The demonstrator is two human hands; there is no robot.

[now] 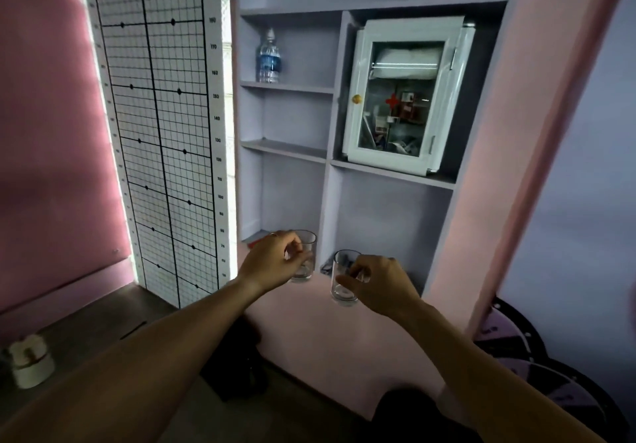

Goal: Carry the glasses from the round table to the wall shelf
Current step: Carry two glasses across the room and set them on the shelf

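Observation:
Two clear, empty drinking glasses are held in front of the pale lilac wall shelf. My left hand grips the left glass from its side, fingers curled round it. My right hand grips the right glass, thumb and fingers round its rim. Both glasses are upright, just above or on the pink ledge below the lowest shelf openings; I cannot tell whether they touch it. The round table is out of view.
A water bottle stands in the upper left shelf compartment. A white first-aid cabinet fills the right compartment. A tall grid chart leans at the left. A small white object sits on the dark surface lower left.

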